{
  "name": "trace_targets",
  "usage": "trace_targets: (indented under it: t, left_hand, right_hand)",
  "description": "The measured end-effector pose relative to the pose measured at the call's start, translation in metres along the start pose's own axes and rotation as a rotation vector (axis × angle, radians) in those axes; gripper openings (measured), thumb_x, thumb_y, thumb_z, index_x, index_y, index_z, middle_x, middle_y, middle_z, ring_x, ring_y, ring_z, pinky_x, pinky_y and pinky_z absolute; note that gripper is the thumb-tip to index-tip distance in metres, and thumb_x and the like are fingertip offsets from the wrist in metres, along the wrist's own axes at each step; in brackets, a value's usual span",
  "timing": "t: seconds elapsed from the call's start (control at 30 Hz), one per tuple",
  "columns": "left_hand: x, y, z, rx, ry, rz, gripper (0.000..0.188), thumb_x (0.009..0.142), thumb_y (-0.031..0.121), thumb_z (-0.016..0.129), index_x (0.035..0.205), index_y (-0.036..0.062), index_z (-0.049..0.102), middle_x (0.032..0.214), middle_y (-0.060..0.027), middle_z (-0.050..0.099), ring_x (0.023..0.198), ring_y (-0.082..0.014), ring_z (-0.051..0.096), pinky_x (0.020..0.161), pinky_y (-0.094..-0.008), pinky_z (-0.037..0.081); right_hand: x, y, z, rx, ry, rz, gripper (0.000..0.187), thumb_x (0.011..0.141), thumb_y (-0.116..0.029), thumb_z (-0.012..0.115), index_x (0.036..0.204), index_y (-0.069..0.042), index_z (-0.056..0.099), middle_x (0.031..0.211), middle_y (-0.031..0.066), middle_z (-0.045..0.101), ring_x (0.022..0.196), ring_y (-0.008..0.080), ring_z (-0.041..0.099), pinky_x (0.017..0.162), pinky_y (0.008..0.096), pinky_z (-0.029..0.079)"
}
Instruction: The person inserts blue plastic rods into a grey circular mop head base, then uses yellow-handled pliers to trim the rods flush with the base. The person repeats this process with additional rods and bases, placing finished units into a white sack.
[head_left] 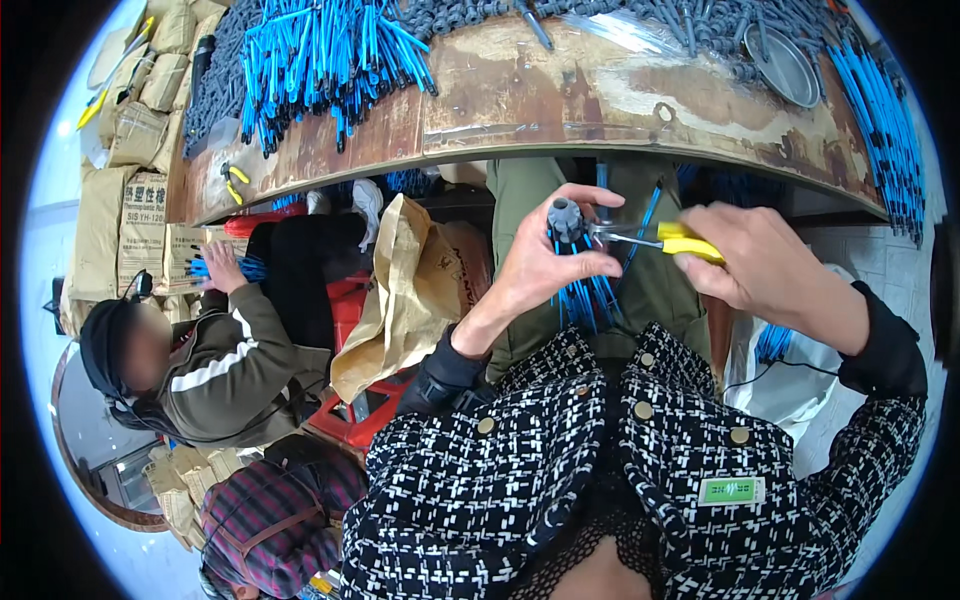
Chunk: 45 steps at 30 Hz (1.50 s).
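Observation:
My left hand (pixel 525 262) is wrapped round a bunch of thin blue rods (pixel 588 305), with a dark grey ribbed plastic piece (pixel 566 220) at its upper end. In my right hand (pixel 768 258) is a pair of pliers with yellow handles (pixel 692 243). Their metal jaws reach toward the grey piece, close beside it; whether they touch it I cannot tell. One blue rod (pixel 645 218) slants between the two hands, over my lap. Motion blurs part of the right hand.
Ahead curves a worn wooden table (pixel 520 95) bearing a heap of blue rods (pixel 330 65), grey moulded pieces (pixel 460 16) and a metal dish (pixel 782 68). Other pliers (pixel 234 184) lie at its left edge. A co-worker (pixel 225 370) sits left, beyond a paper sack (pixel 400 290). A white bag (pixel 790 400) stands right.

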<state>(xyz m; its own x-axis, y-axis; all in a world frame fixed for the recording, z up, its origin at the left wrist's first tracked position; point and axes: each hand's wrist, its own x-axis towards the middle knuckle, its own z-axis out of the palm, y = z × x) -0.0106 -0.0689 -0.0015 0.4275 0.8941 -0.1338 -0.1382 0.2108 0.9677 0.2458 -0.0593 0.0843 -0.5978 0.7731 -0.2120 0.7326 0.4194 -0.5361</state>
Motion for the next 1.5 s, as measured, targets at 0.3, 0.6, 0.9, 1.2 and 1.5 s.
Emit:
trace_targets:
  t: [0.3, 0.6, 0.9, 1.2, 1.5]
  left_hand:
    - [-0.005, -0.003, -0.013, 0.171, -0.077, 0.025, 0.048, 0.07, 0.011, 0.089, 0.113, 0.0066, 0.068, 0.093, 0.0038, 0.063, 0.086, -0.0055, 0.055, 0.079, -0.0242, 0.045]
    - [-0.009, -0.001, -0.019, 0.081, -0.18, 0.018, 0.063, 0.061, 0.018, 0.096, 0.116, 0.0028, 0.068, 0.099, -0.0035, 0.068, 0.094, -0.0108, 0.062, 0.086, -0.0282, 0.049]
    - [-0.014, 0.002, -0.01, 0.122, -0.115, 0.009, 0.045, 0.071, 0.013, 0.091, 0.105, 0.0015, 0.065, 0.099, -0.0044, 0.068, 0.09, -0.0106, 0.063, 0.081, -0.0273, 0.05]
    - [-0.013, 0.001, -0.016, 0.12, -0.22, -0.019, 0.045, 0.072, 0.021, 0.092, 0.101, 0.002, 0.063, 0.093, -0.0012, 0.064, 0.085, -0.0085, 0.059, 0.076, -0.0259, 0.047]
    - [-0.012, 0.008, -0.011, 0.161, -0.247, -0.037, 0.042, 0.071, 0.018, 0.092, 0.098, 0.0025, 0.063, 0.088, 0.0026, 0.059, 0.082, -0.0068, 0.053, 0.072, -0.0253, 0.042]
  right_hand:
    - [-0.009, 0.005, 0.061, 0.851, -0.275, 0.212, 0.052, 0.104, -0.049, 0.044, 0.092, -0.002, 0.061, 0.063, 0.0041, 0.058, 0.052, 0.0125, 0.056, 0.053, 0.0296, 0.046]
    - [-0.007, 0.005, 0.022, 1.223, -0.75, 0.317, 0.048, 0.085, -0.023, 0.079, 0.115, 0.002, 0.051, 0.068, 0.0062, 0.063, 0.047, 0.0158, 0.06, 0.045, 0.028, 0.049]
    - [-0.019, -0.006, 0.025, 0.022, 0.0, -0.075, 0.037, 0.089, -0.022, 0.069, 0.114, 0.003, 0.059, 0.085, 0.019, 0.065, 0.074, 0.0378, 0.065, 0.068, 0.0426, 0.052]
    - [-0.005, -0.013, -0.002, 0.609, -0.481, 0.208, 0.042, 0.102, -0.037, 0.056, 0.094, 0.003, 0.065, 0.072, 0.0112, 0.068, 0.061, 0.0209, 0.067, 0.057, 0.0356, 0.05]
    - [-0.001, -0.028, -0.022, 0.801, -0.727, 0.554, 0.05, 0.104, -0.045, 0.052, 0.079, -0.003, 0.055, 0.062, -0.0005, 0.056, 0.048, 0.0093, 0.054, 0.048, 0.0241, 0.047]
